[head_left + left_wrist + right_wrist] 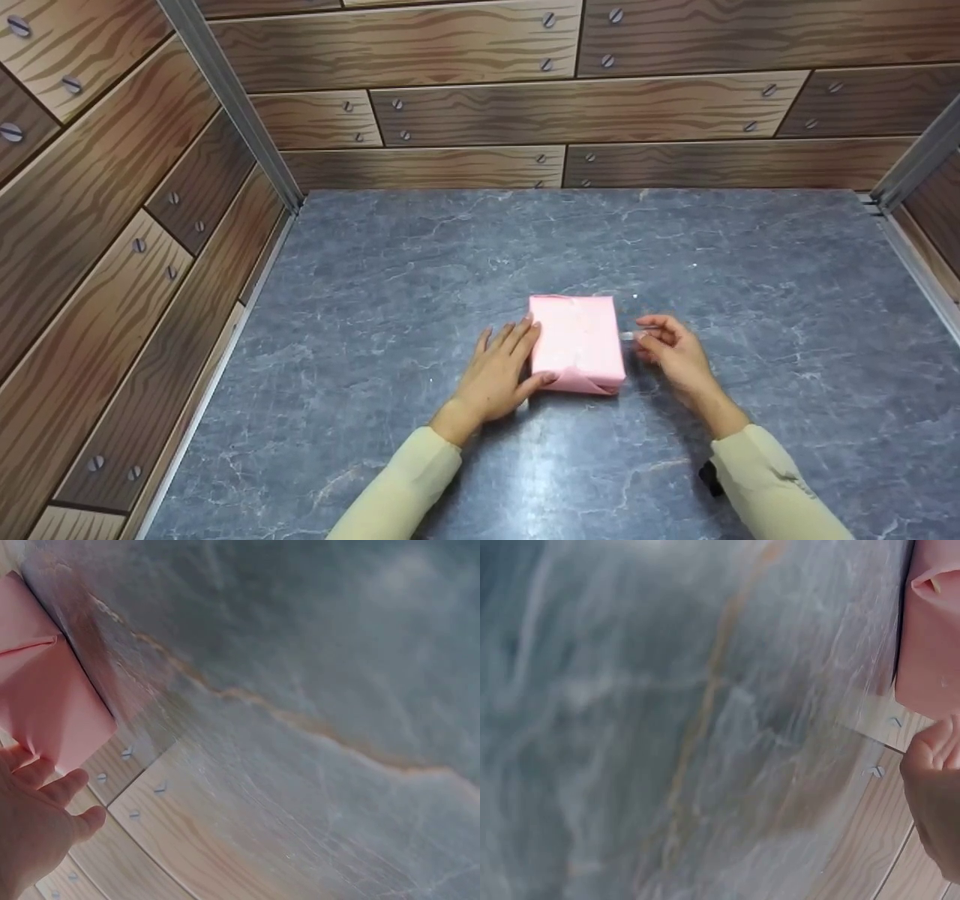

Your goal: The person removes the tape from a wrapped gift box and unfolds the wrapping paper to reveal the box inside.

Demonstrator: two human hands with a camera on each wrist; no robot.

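Observation:
A box wrapped in pink paper [579,337] lies flat on the table, with folded paper along its near side. My left hand [496,376] rests against its left side, fingers stretched onto the top edge and thumb at the near left corner. Just off the box's right side, my right hand [675,358] pinches a small clear strip, seemingly tape [628,337], between thumb and forefinger. In the left wrist view the pink box [52,690] shows a folded end above the left hand [37,825]. The right wrist view has the right hand [937,787] partly cut off beside the box.
The table [375,285] has a grey-blue marbled surface. Wood-plank-patterned panels [480,112] stand behind and at the sides, joined by metal corner posts [232,97]. A small black object [711,478] shows by the right sleeve. Tiny white specks dot the surface beyond the box.

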